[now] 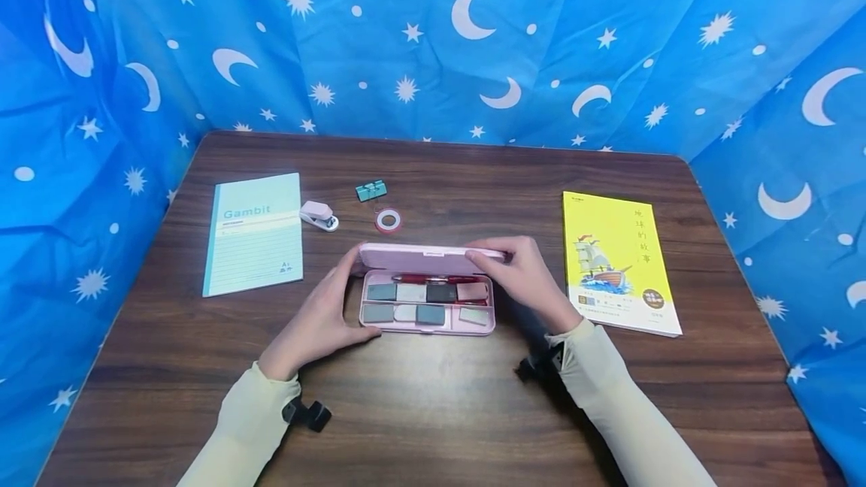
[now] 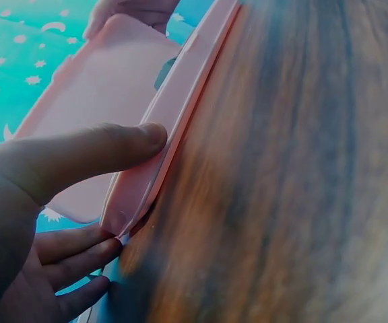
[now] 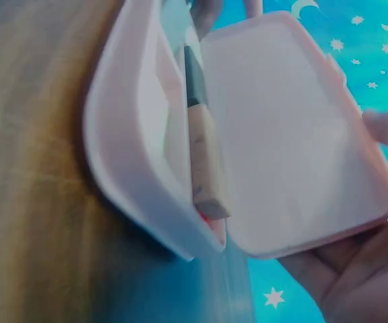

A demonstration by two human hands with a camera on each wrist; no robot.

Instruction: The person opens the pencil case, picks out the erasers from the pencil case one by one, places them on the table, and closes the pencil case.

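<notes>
A pink pencil case lies on the table with its lid raised at the back. Inside are a red pen and several small blocks like erasers, grey, white and pink. My left hand holds the case's left end, its thumb on the front wall and its other fingers around the far side. At the lid's right end, my right hand pinches the edge between thumb and fingers. The right wrist view shows the lid's smooth inner face beside a pink block.
A pale blue notebook lies to the left, a small pink-and-white stapler at its edge. Behind the case are a teal binder clip and a roll of tape. A yellow book lies to the right.
</notes>
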